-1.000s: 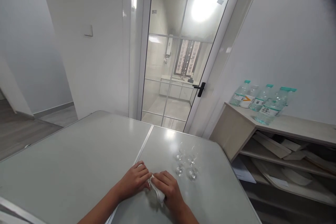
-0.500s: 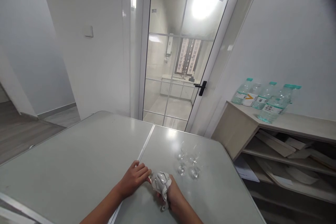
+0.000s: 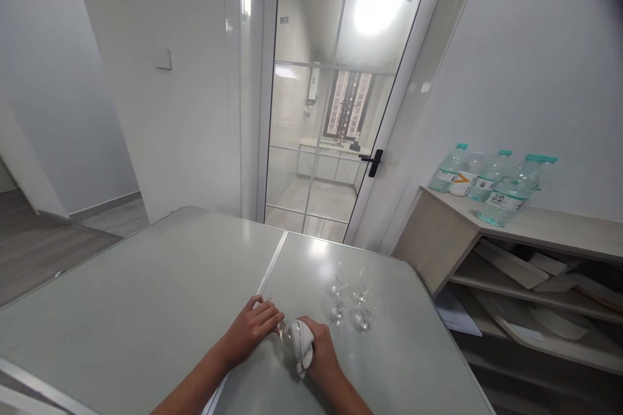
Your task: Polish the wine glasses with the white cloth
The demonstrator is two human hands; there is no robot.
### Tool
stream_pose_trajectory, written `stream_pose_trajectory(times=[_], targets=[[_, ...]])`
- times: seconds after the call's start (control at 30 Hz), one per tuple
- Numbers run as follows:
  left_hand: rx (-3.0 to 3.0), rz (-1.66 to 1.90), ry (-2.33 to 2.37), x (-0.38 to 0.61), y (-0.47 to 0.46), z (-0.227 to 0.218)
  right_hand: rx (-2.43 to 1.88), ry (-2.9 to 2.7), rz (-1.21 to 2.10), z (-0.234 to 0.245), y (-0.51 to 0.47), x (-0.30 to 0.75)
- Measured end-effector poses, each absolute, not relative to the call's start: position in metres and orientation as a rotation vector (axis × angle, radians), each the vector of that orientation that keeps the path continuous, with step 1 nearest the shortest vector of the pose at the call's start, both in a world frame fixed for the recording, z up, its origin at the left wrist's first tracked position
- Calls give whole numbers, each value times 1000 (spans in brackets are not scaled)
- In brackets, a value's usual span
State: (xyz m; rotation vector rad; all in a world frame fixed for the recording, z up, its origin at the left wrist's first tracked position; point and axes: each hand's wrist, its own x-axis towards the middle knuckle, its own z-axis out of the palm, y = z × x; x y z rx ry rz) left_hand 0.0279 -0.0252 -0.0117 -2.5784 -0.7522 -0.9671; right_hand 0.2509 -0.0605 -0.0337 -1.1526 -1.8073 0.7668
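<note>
Low over the table, my left hand (image 3: pixel 254 329) is closed on one end of a clear stemmed glass (image 3: pixel 287 336), which lies tilted between my hands. My fingers cover that end. A white cloth (image 3: pixel 305 342) is pressed against the side of the glass bowl, and my right hand (image 3: pixel 321 351) grips it from the right. Part of the cloth hangs below the fingers. Just beyond my right hand, several clear stemmed glasses stand in a group, with a front-left glass (image 3: pixel 337 315) and a front-right glass (image 3: pixel 363 319).
The pale table (image 3: pixel 170 292) has a metal seam (image 3: pixel 272 266) across it. A wooden shelf unit (image 3: pixel 438 240) stands at the right, carrying several plastic bottles (image 3: pixel 503 201) on top and boards inside. Behind the table is a glass door (image 3: pixel 311 181) with a black handle (image 3: pixel 374 162).
The cloth has shifted to the right side of the bowl, so more bare glass shows on the left. My right hand has turned around it; my left hand has barely moved.
</note>
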Motion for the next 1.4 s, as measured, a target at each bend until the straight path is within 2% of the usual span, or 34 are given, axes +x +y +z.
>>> stream_pose_trajectory(times=[0.23, 0.33, 0.43, 0.6, 0.63, 0.7, 0.77, 0.87, 0.93, 1.03, 1.13, 1.3, 1.33, 1.4], targets=[[-2641, -992, -723, 31, -21, -20, -1074, -2120, 157, -17, -65, 263], [-2638, -974, -726, 31, -22, -24, -961, -2155, 117, -13, -65, 265], [-2596, -965, -776, 29, -24, -24, -1023, -1939, 455, -16, -64, 258], [-2512, -1005, -811, 22, -25, -20, -1182, -1290, 1493, -25, -62, 232], [-2517, -1001, -800, 21, -25, -19, -1179, -1253, 1629, -25, -63, 229], [-2512, -1004, -771, 20, -24, -19, -1185, -1236, 1646, -25, -65, 228], [-2502, -982, -765, 20, -23, -19, -1195, -1253, 1540, -23, -68, 234], [-2543, -928, -776, 23, -21, -19, -1162, -1855, 792, -21, -68, 252], [-2602, -892, -772, 26, -20, -18, -1136, -2076, 416, -19, -65, 266], [-2661, -869, -760, 28, -19, -18, -1106, -2205, 217, -17, -60, 277], [-2667, -904, -758, 26, -18, -21, -1117, -2042, 457, -14, -59, 274], [-2554, -1013, -827, 21, -19, -23, -1175, -1273, 1598, -8, -65, 248], [-2546, -1015, -825, 20, -19, -22, -1162, -1165, 1761, -8, -65, 244], [-2542, -1013, -818, 20, -20, -18, -1147, -1082, 1879, -9, -66, 239]])
